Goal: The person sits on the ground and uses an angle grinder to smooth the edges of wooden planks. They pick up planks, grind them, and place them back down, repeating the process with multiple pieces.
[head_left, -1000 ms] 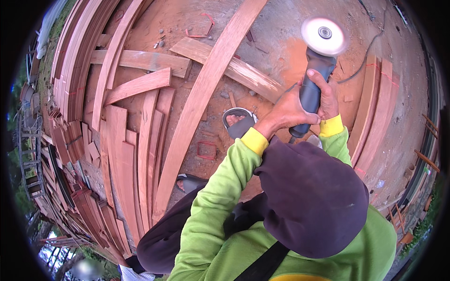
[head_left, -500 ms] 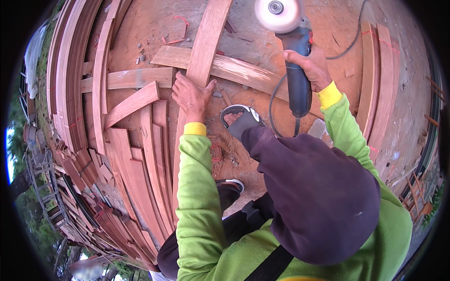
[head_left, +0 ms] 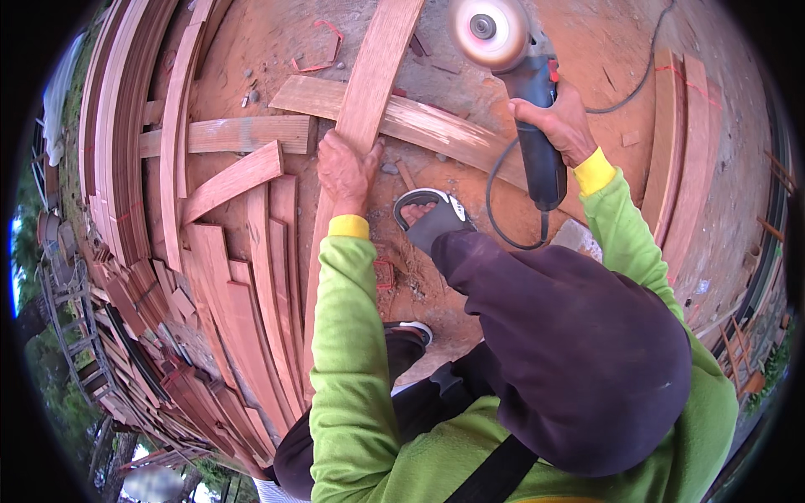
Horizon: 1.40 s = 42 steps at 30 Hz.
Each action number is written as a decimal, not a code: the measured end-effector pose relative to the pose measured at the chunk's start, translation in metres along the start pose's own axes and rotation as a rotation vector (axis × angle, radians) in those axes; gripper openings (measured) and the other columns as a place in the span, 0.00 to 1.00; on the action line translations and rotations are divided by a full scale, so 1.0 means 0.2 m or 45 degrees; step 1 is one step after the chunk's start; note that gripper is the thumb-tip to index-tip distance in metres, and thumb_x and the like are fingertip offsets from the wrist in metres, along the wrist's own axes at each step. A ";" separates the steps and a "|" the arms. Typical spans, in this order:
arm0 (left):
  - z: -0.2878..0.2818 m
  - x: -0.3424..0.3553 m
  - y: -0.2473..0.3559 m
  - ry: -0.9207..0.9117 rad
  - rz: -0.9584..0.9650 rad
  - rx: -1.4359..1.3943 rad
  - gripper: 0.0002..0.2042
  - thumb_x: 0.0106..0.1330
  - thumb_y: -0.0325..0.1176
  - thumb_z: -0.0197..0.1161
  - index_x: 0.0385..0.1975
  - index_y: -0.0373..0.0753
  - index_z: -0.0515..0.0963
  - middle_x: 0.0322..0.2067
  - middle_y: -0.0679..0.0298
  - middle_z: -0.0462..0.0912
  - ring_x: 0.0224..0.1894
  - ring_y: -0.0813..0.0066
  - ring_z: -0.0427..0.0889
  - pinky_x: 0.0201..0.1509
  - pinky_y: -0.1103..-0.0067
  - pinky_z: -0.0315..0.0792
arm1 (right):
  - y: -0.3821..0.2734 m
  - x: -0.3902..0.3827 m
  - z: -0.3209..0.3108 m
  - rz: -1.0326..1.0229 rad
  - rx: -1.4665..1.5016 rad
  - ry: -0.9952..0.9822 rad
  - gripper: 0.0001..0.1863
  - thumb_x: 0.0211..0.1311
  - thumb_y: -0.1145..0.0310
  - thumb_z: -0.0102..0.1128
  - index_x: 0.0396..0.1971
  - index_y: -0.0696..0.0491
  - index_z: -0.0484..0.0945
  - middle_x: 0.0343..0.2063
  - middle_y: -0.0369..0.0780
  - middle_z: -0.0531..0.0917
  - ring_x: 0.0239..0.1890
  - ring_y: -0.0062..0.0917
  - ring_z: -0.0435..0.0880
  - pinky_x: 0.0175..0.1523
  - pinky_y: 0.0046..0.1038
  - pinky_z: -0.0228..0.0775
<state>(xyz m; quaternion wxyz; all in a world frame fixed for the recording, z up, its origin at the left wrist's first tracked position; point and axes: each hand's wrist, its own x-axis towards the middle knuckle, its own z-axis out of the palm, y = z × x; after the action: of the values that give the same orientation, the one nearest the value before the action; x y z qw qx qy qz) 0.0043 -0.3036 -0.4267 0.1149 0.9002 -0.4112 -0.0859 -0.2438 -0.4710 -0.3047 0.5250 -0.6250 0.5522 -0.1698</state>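
My right hand (head_left: 562, 124) is wrapped round the dark blue body of an angle grinder (head_left: 539, 163), held in the air right of the planks. Its round pale disc (head_left: 495, 35) faces up and looks blurred; a dark cord trails from the tool's rear. With my left hand (head_left: 345, 172) I grip a long reddish wooden plank (head_left: 379, 71) by its edges, fingers closed over it. That plank lies across a second board (head_left: 411, 124), whose surface has a pale, rough patch. Under my left hand the plank's middle is hidden.
Stacks of planks (head_left: 117, 126) line the left, with more boards (head_left: 251, 277) lying lengthwise nearby. Another pile (head_left: 688, 159) rests at right. The grinder's cord (head_left: 633, 92) runs over the dirt ground. A sandalled foot (head_left: 423, 214) stands close to the crossing board.
The grinder has tilted slightly, its disc shifting a little left and downward. My left hand stays on the plank, its fingers drawn in closer round it.
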 end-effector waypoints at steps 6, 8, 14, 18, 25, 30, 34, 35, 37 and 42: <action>-0.02 -0.01 -0.04 -0.025 0.007 -0.035 0.33 0.46 0.51 0.75 0.42 0.35 0.66 0.39 0.51 0.74 0.42 0.50 0.79 0.45 0.64 0.76 | -0.02 0.09 0.00 -0.108 -0.204 -0.086 0.28 0.39 0.63 0.74 0.41 0.63 0.75 0.30 0.42 0.81 0.31 0.26 0.81 0.39 0.28 0.75; -0.02 0.00 -0.02 -0.071 -0.009 -0.023 0.33 0.46 0.50 0.75 0.42 0.35 0.66 0.39 0.51 0.74 0.42 0.50 0.79 0.45 0.64 0.76 | -0.04 0.13 -0.01 -0.204 -0.354 -0.114 0.30 0.38 0.62 0.74 0.41 0.63 0.74 0.30 0.43 0.82 0.32 0.28 0.82 0.40 0.29 0.75; -0.03 0.00 -0.04 -0.022 0.020 -0.088 0.32 0.44 0.48 0.75 0.42 0.35 0.67 0.38 0.49 0.76 0.42 0.48 0.79 0.44 0.62 0.75 | -0.14 0.27 0.01 -0.411 -0.781 -0.299 0.33 0.37 0.58 0.70 0.42 0.66 0.72 0.30 0.51 0.82 0.32 0.37 0.83 0.41 0.32 0.75; -0.03 -0.01 -0.04 -0.041 0.006 -0.097 0.32 0.44 0.47 0.75 0.42 0.35 0.67 0.38 0.49 0.76 0.42 0.49 0.78 0.45 0.62 0.75 | -0.14 0.37 0.05 -0.467 -0.970 -0.414 0.33 0.38 0.60 0.70 0.44 0.65 0.72 0.31 0.51 0.82 0.32 0.38 0.83 0.41 0.33 0.75; -0.03 -0.01 -0.04 -0.028 0.028 -0.049 0.31 0.44 0.47 0.76 0.41 0.35 0.66 0.38 0.52 0.74 0.42 0.52 0.79 0.44 0.66 0.76 | -0.12 0.47 0.09 -0.594 -1.050 -0.530 0.33 0.36 0.58 0.69 0.38 0.69 0.71 0.29 0.58 0.81 0.33 0.49 0.83 0.41 0.38 0.75; -0.03 -0.01 -0.05 -0.034 0.034 -0.108 0.31 0.45 0.46 0.75 0.42 0.36 0.67 0.39 0.50 0.75 0.44 0.50 0.78 0.45 0.63 0.75 | -0.10 0.51 0.10 -0.617 -1.084 -0.529 0.33 0.36 0.57 0.69 0.38 0.69 0.72 0.29 0.58 0.81 0.33 0.48 0.83 0.42 0.38 0.75; -0.03 0.00 -0.04 -0.071 -0.010 -0.088 0.31 0.45 0.47 0.75 0.43 0.36 0.67 0.39 0.50 0.75 0.44 0.50 0.78 0.46 0.63 0.75 | -0.10 0.53 0.11 -0.632 -1.073 -0.549 0.34 0.36 0.57 0.69 0.39 0.69 0.72 0.29 0.57 0.81 0.33 0.47 0.83 0.42 0.38 0.75; -0.03 0.00 -0.04 -0.069 -0.006 -0.091 0.31 0.45 0.47 0.75 0.43 0.35 0.67 0.39 0.50 0.75 0.44 0.50 0.78 0.46 0.63 0.75 | -0.11 0.53 0.11 -0.633 -1.074 -0.555 0.34 0.36 0.57 0.69 0.39 0.69 0.72 0.29 0.57 0.81 0.33 0.47 0.84 0.42 0.38 0.75; -0.03 0.00 -0.04 -0.068 -0.005 -0.090 0.32 0.45 0.47 0.75 0.43 0.35 0.67 0.39 0.50 0.76 0.44 0.50 0.78 0.46 0.63 0.75 | -0.11 0.54 0.11 -0.645 -1.085 -0.562 0.34 0.36 0.57 0.69 0.39 0.69 0.72 0.29 0.57 0.81 0.33 0.47 0.84 0.42 0.37 0.75; -0.02 0.00 -0.04 -0.062 -0.008 -0.085 0.32 0.45 0.47 0.75 0.43 0.35 0.67 0.40 0.50 0.76 0.44 0.50 0.79 0.46 0.63 0.76 | -0.14 0.53 0.12 -0.666 -1.099 -0.557 0.33 0.37 0.57 0.69 0.39 0.69 0.72 0.29 0.57 0.81 0.33 0.47 0.84 0.43 0.37 0.75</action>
<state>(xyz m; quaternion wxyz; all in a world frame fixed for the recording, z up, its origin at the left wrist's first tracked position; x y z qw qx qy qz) 0.0110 -0.2983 -0.4241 0.1344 0.8948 -0.4081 -0.1218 -0.1750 -0.5555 -0.3289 0.2636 -0.9208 0.2759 0.0811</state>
